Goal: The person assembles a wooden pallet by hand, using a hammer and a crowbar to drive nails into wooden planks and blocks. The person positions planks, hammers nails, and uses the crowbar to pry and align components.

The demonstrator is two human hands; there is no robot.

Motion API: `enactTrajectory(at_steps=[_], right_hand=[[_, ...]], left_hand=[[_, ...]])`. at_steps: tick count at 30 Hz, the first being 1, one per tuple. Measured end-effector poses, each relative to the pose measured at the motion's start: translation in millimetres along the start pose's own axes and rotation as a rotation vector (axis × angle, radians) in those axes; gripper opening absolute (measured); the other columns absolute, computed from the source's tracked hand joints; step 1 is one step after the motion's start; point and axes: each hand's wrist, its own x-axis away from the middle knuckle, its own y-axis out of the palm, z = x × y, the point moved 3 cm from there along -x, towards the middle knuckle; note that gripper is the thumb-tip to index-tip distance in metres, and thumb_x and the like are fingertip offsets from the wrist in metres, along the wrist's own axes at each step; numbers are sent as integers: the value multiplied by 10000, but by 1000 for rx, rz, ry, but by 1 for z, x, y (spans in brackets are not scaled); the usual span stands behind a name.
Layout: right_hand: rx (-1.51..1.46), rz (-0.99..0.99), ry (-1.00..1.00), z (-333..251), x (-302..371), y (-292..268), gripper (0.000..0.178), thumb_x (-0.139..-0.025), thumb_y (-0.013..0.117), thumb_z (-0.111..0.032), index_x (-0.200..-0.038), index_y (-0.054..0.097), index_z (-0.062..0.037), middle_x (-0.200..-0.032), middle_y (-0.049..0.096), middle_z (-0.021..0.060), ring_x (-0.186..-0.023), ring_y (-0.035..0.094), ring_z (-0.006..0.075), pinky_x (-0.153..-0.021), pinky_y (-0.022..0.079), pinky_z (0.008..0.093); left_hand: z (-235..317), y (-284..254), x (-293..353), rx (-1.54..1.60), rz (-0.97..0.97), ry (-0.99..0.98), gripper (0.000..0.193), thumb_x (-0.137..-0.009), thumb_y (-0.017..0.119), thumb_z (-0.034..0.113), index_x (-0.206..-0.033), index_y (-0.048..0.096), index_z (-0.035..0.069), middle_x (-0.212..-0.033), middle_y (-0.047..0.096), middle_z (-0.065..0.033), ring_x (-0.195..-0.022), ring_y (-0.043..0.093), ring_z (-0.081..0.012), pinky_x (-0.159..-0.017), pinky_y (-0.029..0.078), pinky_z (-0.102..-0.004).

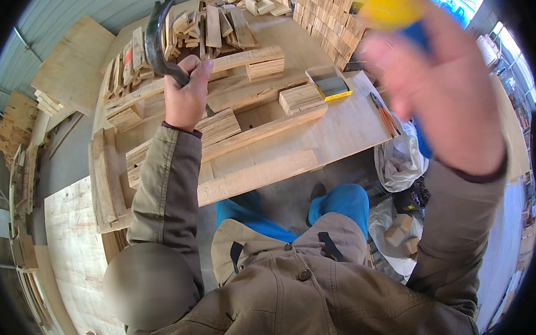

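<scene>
Curved metal bar (152, 47), upper left of frame: left hand (186, 96) grasping shank, lower end near wooden assembly (272, 128). Right hand (446, 97), upper right: grasping blurred yellow-and-blue tool (390, 3). Probable step: positioning bar for striking or prying. Next move likely requires steady bar, aligned tool.

A fisheye camera on the wearer's head looks steeply down and forward over their brown jacket (266, 301), which fills the bottom at close range. The right hand (440, 92) sits very near the lens; the plywood-topped workbench (346, 128) lies farther off, the metal wall (60, 27) farthest.
</scene>
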Motion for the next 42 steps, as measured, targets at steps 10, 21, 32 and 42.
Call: enactTrajectory(at_steps=[10, 21, 32, 42], right_hand=[[-1, 25, 201, 51, 45, 27, 288, -958, 708, -253, -981, 547, -15, -647, 557, 134, -544, 577, 317, -550, 440, 403], [-260, -69, 763, 148, 125, 94, 270, -979, 685, -206, -941, 527, 9, -632, 562, 52, -487, 563, 127, -461, 423, 324], [-391, -130, 920, 182, 178, 140, 278, -963, 695, -190, -905, 515, 15, -642, 584, 50, -470, 564, 110, -425, 445, 297], [-406, -144, 1117, 215, 231, 147, 185, -984, 648, -161, -963, 517, -33, -684, 560, 37, -483, 546, 111, -421, 446, 287]], left_hand=[[0, -17, 45, -176, 72, 153, 261, -943, 646, 80, -735, 498, 29, -655, 454, 25, -636, 383, -67, -559, 328, -280], [-11, -16, 94, -89, 155, 271, 202, -941, 635, 96, -781, 544, 11, -674, 502, -16, -626, 436, -103, -565, 362, -266], [-43, 35, 168, -505, -382, 685, 240, -672, 726, 19, -707, 505, 104, -623, 527, -46, -566, 538, -271, -548, 430, -397], [-36, 36, 143, -414, -257, 582, 290, -703, 728, -6, -721, 457, 93, -621, 478, -79, -543, 471, -309, -502, 374, -411]])
